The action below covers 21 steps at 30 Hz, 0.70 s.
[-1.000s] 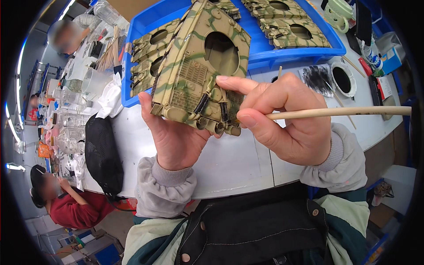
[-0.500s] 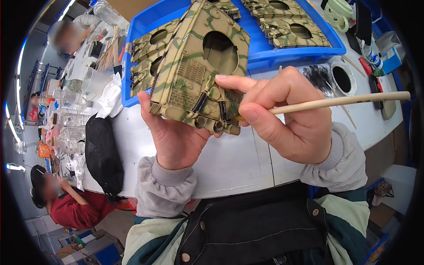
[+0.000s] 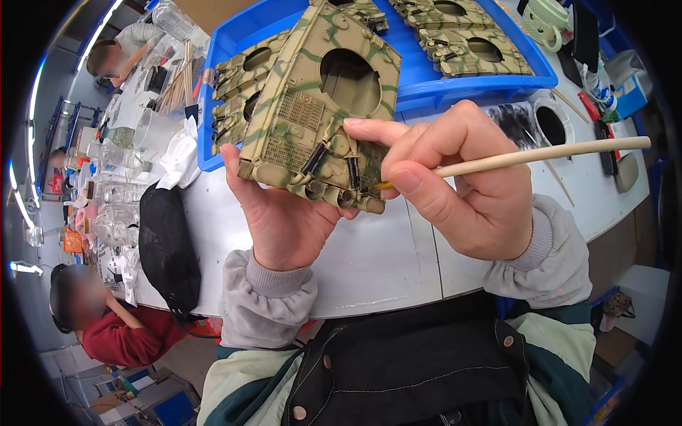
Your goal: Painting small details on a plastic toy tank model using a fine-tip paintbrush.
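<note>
Head cam looking down at the bench: left hand (image 3: 288, 220) is cupped under a camo-painted model tank hull (image 3: 323, 113), fingers curled up behind it and thumb along the left edge, so it's properly gripped and held up off the white table (image 3: 398, 263), tilted with the rear end toward the person. Hull is tan with green stripes, has a big round turret hole up top, mesh grilles, and a row of little exhaust-looking tubes along the near edge.

Right hand (image 3: 462, 184) is closed around a thin wooden-handled paintbrush (image 3: 540, 155), pinched between thumb and forefinger like a pen, the other fingers folded in. Handle sticks out to the right; the tip sits right at the lower right corner of the hull, touching or as good as touching, can't quite tell. Forefinger rests against the hull's right side.

Behind the hands there's a blue plastic tray (image 3: 455, 84) with more camo hulls (image 3: 469, 42) lying in it, a couple stacked at the left end just behind the held one. Right of the tray: a paint-smeared palette patch (image 3: 515, 121) and a round white dish (image 3: 553, 124) with dark stuff in it. Black mesh bag (image 3: 167, 248) lies on the table to the left. Another person in a red top (image 3: 117, 334) is at lower left, someone else (image 3: 117, 53) at the far end of the table.
</note>
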Tool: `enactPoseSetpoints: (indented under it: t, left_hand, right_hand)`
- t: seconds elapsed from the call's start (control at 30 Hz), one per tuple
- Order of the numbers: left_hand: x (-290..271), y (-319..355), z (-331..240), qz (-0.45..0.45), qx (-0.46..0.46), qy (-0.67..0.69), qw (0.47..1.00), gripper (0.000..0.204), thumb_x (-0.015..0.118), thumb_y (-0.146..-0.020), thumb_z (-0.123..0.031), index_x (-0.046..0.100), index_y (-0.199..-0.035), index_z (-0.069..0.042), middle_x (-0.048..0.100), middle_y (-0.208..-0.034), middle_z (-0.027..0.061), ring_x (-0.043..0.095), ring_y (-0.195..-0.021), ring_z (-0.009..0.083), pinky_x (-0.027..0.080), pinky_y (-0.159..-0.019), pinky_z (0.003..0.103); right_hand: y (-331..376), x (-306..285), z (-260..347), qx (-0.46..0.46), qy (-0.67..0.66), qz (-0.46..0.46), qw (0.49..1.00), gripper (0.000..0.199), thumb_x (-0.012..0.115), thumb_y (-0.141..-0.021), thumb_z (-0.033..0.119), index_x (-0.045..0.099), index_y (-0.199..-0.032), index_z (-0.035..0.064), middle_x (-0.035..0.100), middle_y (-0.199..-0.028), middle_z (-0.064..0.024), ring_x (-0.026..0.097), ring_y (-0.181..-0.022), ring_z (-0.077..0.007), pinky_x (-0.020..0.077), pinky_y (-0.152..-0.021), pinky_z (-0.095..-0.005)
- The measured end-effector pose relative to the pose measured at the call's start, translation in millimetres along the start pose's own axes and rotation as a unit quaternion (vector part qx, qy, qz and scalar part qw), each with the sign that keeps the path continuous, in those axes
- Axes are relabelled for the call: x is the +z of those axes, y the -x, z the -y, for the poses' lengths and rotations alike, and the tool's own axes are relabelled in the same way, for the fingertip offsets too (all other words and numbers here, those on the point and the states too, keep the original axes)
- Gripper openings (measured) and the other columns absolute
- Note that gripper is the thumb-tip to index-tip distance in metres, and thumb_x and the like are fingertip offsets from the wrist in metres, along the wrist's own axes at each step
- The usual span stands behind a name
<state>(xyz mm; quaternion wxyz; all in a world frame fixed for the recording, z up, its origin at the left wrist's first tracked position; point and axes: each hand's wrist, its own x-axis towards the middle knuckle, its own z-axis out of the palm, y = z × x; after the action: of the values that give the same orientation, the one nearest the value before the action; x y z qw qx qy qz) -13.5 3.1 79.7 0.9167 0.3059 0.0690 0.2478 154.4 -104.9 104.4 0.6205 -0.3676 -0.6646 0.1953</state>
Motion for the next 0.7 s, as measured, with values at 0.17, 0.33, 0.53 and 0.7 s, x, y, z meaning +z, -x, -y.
enactPoseSetpoints:
  t: [0.17, 0.33, 0.53, 0.7]
  left_hand:
    - [-0.2, -1.3, 0.9, 0.02, -0.003, 0.032, 0.999, 0.081, 0.037, -0.079, -0.073, 0.039, -0.132, -0.012, 0.05, -0.126, 0.0107, 0.055, -0.106, 0.0294, 0.053, -0.078, 0.044]
    - [0.8, -0.4, 0.3, 0.005, -0.005, 0.022, 1.0, 0.081, 0.038, -0.078, -0.073, 0.039, -0.131, -0.012, 0.05, -0.126, 0.0107, 0.054, -0.107, 0.0294, 0.052, -0.082, 0.045]
    - [-3.0, -0.8, 0.8, 0.031, -0.004, 0.048, 0.998, 0.081, 0.039, -0.078, -0.073, 0.04, -0.131, -0.013, 0.05, -0.125, 0.0101, 0.054, -0.107, 0.0297, 0.051, -0.082, 0.046]
    - [-0.6, -0.7, 0.1, 0.035, -0.009, 0.049, 0.998, 0.08, 0.039, -0.078, -0.073, 0.04, -0.131, -0.013, 0.049, -0.126, 0.0102, 0.054, -0.108, 0.0301, 0.052, -0.082, 0.046]
  right_hand:
    - [0.5, 0.8, -0.6, -0.015, 0.012, 0.001, 1.0, 0.007, 0.049, -0.089, 0.001, 0.042, -0.088, 0.0008, 0.055, -0.07, -0.0075, 0.055, -0.069, -0.0114, 0.0396, -0.095, -0.0543]
    - [0.4, 1.3, -0.5, -0.022, 0.013, 0.002, 1.0, 0.007, 0.05, -0.088, -0.001, 0.043, -0.088, 0.0004, 0.055, -0.07, -0.008, 0.056, -0.068, -0.0118, 0.0397, -0.095, -0.0546]
    - [0.7, 2.7, -0.7, -0.023, 0.02, -0.005, 1.0, 0.007, 0.051, -0.087, -0.002, 0.044, -0.088, 0.0001, 0.055, -0.07, -0.0079, 0.057, -0.068, -0.0119, 0.0401, -0.095, -0.0547]
    - [0.3, 1.5, -0.3, -0.024, 0.024, -0.006, 0.999, 0.007, 0.051, -0.087, -0.002, 0.045, -0.087, -0.0001, 0.055, -0.069, -0.0076, 0.057, -0.067, -0.0119, 0.0409, -0.094, -0.0544]
